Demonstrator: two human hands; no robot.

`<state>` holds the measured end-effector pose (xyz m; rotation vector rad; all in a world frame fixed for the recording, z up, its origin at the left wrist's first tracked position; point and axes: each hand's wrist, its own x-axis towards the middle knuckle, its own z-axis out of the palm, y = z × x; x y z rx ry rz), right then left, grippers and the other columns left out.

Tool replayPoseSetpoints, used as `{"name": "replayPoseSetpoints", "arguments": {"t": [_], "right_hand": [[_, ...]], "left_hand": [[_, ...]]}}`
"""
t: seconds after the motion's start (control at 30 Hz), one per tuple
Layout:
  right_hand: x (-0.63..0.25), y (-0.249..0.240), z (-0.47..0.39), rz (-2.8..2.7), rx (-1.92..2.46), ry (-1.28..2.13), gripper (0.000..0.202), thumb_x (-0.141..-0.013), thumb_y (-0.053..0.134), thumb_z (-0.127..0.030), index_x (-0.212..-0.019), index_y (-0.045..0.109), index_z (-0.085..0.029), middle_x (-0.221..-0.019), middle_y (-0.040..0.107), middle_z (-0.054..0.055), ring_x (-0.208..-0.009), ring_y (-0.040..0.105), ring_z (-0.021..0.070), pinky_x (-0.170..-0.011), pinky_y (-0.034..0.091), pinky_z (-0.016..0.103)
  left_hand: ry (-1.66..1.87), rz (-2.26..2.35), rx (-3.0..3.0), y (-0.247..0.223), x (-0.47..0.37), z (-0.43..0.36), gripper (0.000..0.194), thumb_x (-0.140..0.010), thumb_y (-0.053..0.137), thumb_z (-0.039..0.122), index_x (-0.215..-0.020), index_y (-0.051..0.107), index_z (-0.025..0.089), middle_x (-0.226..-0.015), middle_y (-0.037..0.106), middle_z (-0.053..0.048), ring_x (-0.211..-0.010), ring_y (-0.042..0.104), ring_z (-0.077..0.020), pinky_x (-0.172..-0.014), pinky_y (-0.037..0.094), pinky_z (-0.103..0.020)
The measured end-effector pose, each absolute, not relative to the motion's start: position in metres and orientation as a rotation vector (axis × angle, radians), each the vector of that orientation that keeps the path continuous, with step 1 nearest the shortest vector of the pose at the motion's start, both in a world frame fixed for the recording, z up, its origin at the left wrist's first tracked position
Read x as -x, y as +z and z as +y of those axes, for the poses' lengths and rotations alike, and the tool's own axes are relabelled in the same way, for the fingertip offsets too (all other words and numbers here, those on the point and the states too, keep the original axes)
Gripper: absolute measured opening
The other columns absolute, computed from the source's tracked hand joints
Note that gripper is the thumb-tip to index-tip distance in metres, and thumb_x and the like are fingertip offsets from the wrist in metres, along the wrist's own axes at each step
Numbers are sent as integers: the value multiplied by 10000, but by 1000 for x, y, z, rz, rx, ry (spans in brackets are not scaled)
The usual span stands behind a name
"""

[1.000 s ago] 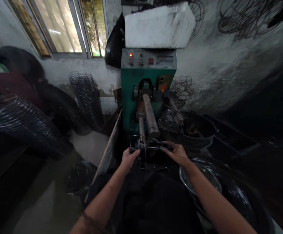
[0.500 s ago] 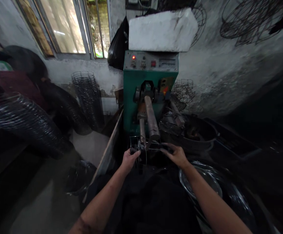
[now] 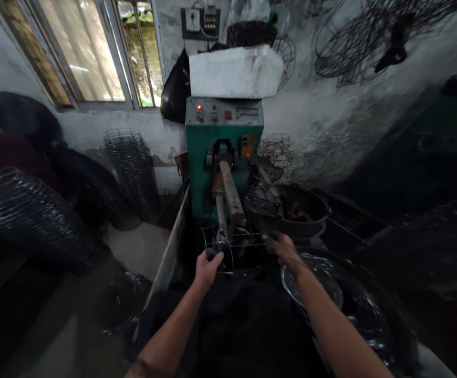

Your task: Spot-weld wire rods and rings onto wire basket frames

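Observation:
A thin wire frame [image 3: 231, 255] with curved and straight wires sits just under the electrode arms of a green spot welding machine [image 3: 200, 173]. My left hand [image 3: 208, 268] pinches the frame's near left side, thumb on top. At the right end of the straight wires, my right hand [image 3: 287, 251] is closed on the frame; its fingertips are dark and somewhat blurred. The thick upper arm [image 3: 231, 194] ends above the wires. The thinner lower arm [image 3: 221, 215] reaches down to them, close to my left thumb. Dark shadow hides the frame's lower part.
Round wire pieces [image 3: 333, 286] lie by my right forearm. A dark basin [image 3: 307, 226] stands right of the machine. Stacked wire baskets [image 3: 128, 163] lean at the wall, with more [image 3: 27, 215] at left near another person [image 3: 19, 142]. A board edge [image 3: 169, 244] runs along my left.
My view has shifted, so the machine appears lower and further left. My right hand's fingers, spread apart before, have closed at the wires. My left hand keeps its pinch on the frame.

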<state>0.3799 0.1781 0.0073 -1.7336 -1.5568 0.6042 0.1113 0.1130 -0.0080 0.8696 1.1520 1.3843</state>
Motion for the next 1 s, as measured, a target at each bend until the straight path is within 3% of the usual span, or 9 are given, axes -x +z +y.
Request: {"name": "replayPoseSetpoints", "arguments": {"t": [0.3,0.53,0.77,0.9,1.0], "right_hand": [[-386,-7,176,-1487,1651,679,418,-691,628,-496,-919,700,-153,-939,727,100,-898,658,269,-817,500,370],[-391,-17,188,-1522,1749,540,483,-704,601,-547,-905,676,-115,-892,714,143,-862,650,290,-790,489,401],[-401,-11,189,-1480,1840,600,326,-648,687,-445,-821,683,-168,-846,712,111,-916,641,296,-794,481,382],[-395,-18,170,-1401,1897,742,162,-624,689,-344,-616,642,-189,-636,678,78,-715,660,270,-631,505,351],[-379,-28,154,-1433,1781,856,254,-653,641,-372,-485,574,-194,-483,612,54,-479,590,206,-451,464,297]], "left_hand": [[1371,1199,-960,-26,-117,102,352,-654,729,430,-590,505,165,-497,529,42,-471,444,-77,-496,381,-201],[1353,1196,-984,-29,-115,102,346,-645,737,416,-576,508,167,-494,524,39,-475,441,-81,-498,370,-203],[1385,1236,-960,-28,-118,101,359,-614,752,436,-576,507,177,-507,507,42,-489,446,-92,-519,392,-216],[1291,1315,-1182,-38,-112,82,293,-677,704,416,-578,572,175,-534,565,5,-536,499,-127,-568,428,-245],[1136,1289,-1358,-52,-92,50,233,-676,716,408,-649,664,182,-637,654,-43,-626,582,-181,-642,477,-291]]}}
